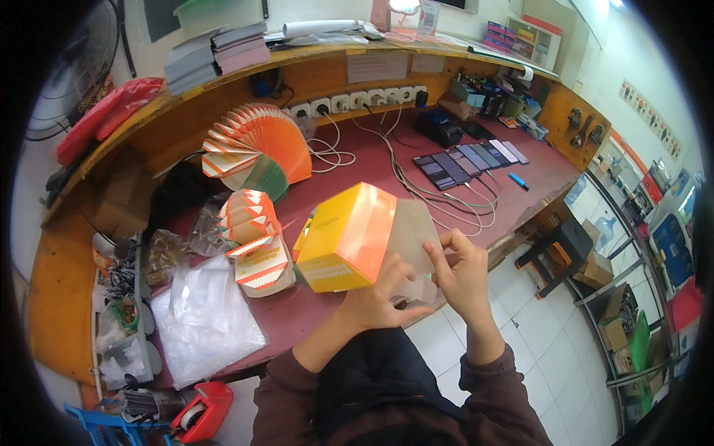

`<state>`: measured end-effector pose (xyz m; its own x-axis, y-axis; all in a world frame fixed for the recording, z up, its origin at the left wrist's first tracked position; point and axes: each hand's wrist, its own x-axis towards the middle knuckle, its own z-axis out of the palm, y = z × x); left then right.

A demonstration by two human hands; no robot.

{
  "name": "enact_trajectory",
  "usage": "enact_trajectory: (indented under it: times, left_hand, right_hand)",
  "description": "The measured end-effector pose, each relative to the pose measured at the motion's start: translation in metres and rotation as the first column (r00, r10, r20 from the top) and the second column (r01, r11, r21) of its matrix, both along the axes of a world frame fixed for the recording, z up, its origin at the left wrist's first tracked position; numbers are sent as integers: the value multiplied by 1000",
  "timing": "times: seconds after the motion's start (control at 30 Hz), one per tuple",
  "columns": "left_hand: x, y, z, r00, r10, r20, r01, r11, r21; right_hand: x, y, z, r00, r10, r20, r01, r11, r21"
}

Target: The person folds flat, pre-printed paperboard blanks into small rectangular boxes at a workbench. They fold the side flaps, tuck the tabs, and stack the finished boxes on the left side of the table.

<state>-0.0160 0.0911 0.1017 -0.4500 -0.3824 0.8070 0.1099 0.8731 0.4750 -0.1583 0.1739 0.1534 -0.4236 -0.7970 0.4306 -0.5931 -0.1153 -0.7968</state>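
Note:
A block-shaped yellow and orange bundle, like a tight stack of printed cards or packets, is in front of me above the tabletop. Beside its right face shows a translucent plastic bag. My right hand pinches the bag's right edge between thumb and fingers. My left hand lies against the bundle's lower right corner, thumb stretched away from the fingers; whether it supports the bundle is unclear. Left of it, an orange-and-white fanned bundle lies on the table, with a larger fanned orange and green bundle behind it.
Clear plastic bags lie at the left front. Several phones lie in a row with white cables, near a blue marker. A red tape dispenser is at lower left. A black stool stands on the floor to the right.

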Motion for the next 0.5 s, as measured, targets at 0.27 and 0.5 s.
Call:
enact_trajectory:
  times: [0.27,0.5]
  left_hand:
    - [-8,12,8,948,27,-317,201,723,661]
    - [7,17,19,992,-121,-32,117,820,560]
  right_hand:
    - [10,-3,-7,928,30,-371,-188,899,-397]
    - [9,-3,-16,987,120,-106,-153,895,-418]
